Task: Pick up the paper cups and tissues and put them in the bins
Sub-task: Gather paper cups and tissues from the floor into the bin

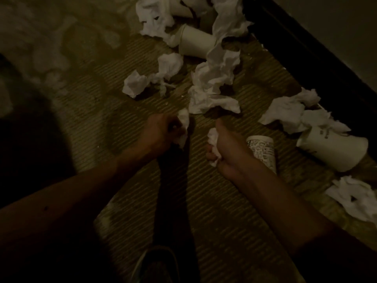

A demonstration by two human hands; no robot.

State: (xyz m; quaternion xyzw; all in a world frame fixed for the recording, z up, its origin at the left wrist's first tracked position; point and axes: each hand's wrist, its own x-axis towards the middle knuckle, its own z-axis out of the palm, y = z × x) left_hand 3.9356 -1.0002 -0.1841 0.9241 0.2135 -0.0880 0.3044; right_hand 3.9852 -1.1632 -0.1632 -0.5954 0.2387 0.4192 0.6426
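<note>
My left hand (158,132) is closed around a crumpled white tissue (183,127) that sticks out past the fingers. My right hand (228,148) grips another crumpled tissue (213,146). Just right of that hand a printed paper cup (263,152) lies on the ribbed carpet. A plain white cup (334,149) lies on its side further right. Two more white cups lie at the top, one (196,42) on its side and another (183,6) beyond it. Loose tissues are scattered ahead: a small ball (135,83), a long twisted one (214,82) and a heap (285,113) by the wall.
A dark skirting board (306,58) runs diagonally along the right, with a pale wall behind it. More tissue (355,196) lies at the right edge. My shoe (155,264) shows at the bottom. The left side is in deep shadow. No bin is in view.
</note>
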